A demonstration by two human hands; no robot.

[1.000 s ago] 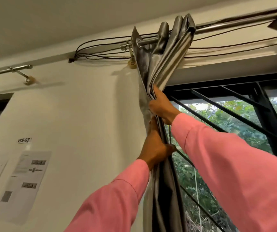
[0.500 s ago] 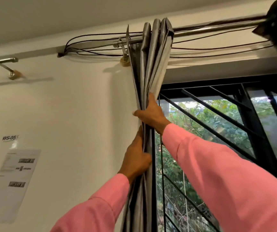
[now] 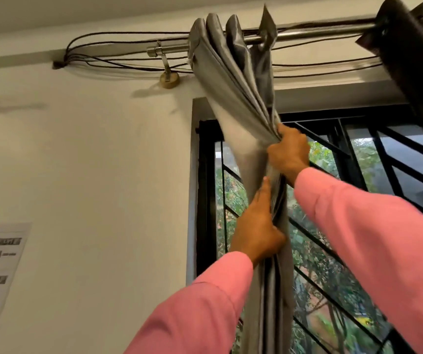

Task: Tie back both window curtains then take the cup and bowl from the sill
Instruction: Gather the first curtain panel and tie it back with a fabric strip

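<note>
Both my arms: raised overhead, pink sleeves to the wrists. Right hand [image 3: 290,152]: uppermost, back toward me, fingers curled in a closed grip on the curtain [image 3: 241,80]. Left hand [image 3: 257,226]: just below, clamped on the same bunch, thumb pointing up along it.

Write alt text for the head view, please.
Both hands grip a bunched grey curtain hanging from a rod: the right hand above, the left hand below. Behind is a barred window, with a second, dark curtain at top right.
</note>
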